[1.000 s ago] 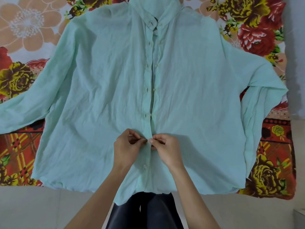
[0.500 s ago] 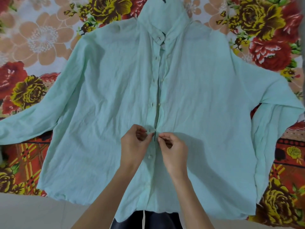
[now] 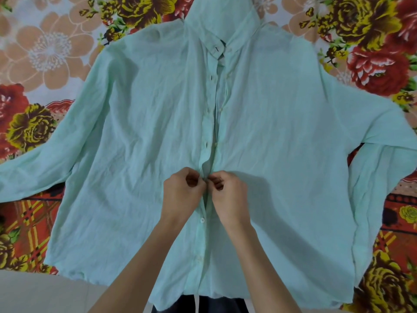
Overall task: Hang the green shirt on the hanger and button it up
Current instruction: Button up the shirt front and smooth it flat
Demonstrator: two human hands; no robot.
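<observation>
A pale green shirt [image 3: 140,136] lies front up on a flowered bed sheet, sleeves spread to both sides and collar at the top. Its front placket is fastened near the hem and gapes open from the middle up to the collar. My left hand [image 3: 182,195] pinches the left placket edge at mid-height. My right hand [image 3: 228,195] pinches the right edge right beside it, fingertips almost touching. No hanger shows; the top of the collar is cut off by the frame.
The flowered bed sheet [image 3: 45,53] covers the surface around the shirt. A pale floor [image 3: 33,294] shows past the bed's near edge at the lower left. Dark trousers [image 3: 203,307] show at the bottom centre, under the hem.
The view has shifted so the shirt sits lower in frame. Both hands have moved one step up the placket and pinch its two edges together there.
</observation>
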